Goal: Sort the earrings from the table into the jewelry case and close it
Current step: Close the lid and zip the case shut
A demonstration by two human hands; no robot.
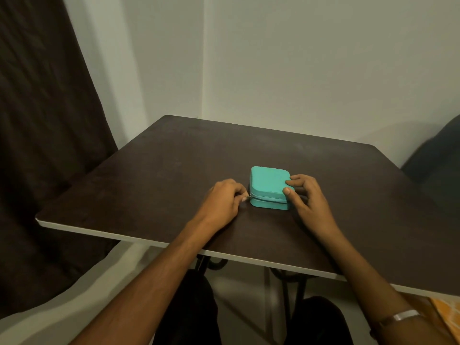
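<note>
A small turquoise jewelry case (pixel 267 181) lies with its lid down on the dark table (pixel 174 170), a little right of the middle. My left hand (pixel 221 202) is at the case's front left corner, its fingers pinched on the metal zipper pull (pixel 247 197). My right hand (pixel 307 197) holds the case's right side, with the thumb and fingertips on the lid. I see no earrings on the table.
The table stands in a corner, with light walls behind it. A dark curtain (pixel 44 120) hangs at the left. A dark chair back (pixel 438 155) shows at the far right. An orange cloth (pixel 445 310) lies at the lower right.
</note>
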